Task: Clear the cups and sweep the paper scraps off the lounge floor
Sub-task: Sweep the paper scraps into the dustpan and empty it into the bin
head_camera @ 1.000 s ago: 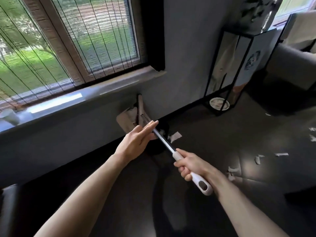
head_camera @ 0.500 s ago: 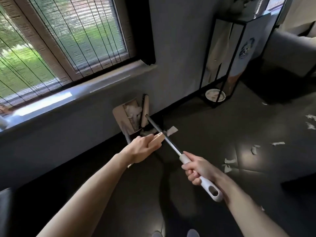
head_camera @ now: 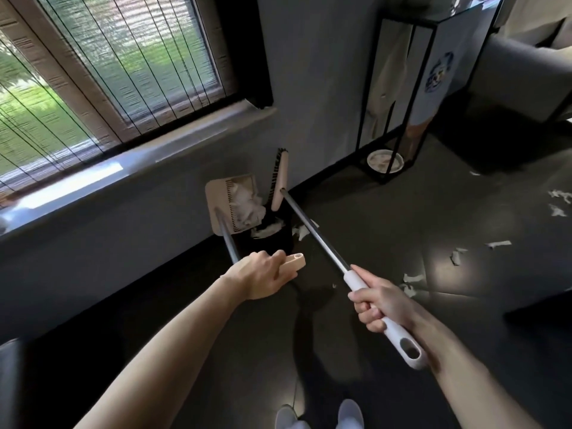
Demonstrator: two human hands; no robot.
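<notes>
Dark floor (head_camera: 387,252), dustpan (head_camera: 218,199) in left grip (head_camera: 263,278), broom (head_camera: 312,231) in right grip (head_camera: 383,305)

Left hand (head_camera: 263,277), right hand (head_camera: 380,305) and forearms (head_camera: 173,345) are bare; shoes (head_camera: 350,413) are pale grey.

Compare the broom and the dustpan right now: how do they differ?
The broom has a white grip, held in the right hand; the dustpan has a beige grip, held in the left hand. The dustpan is loaded with white paper scraps and tilted at the black bin; the broom head carries nothing and stands on end beside it. Both have grey metal shafts and beige heads.
</notes>
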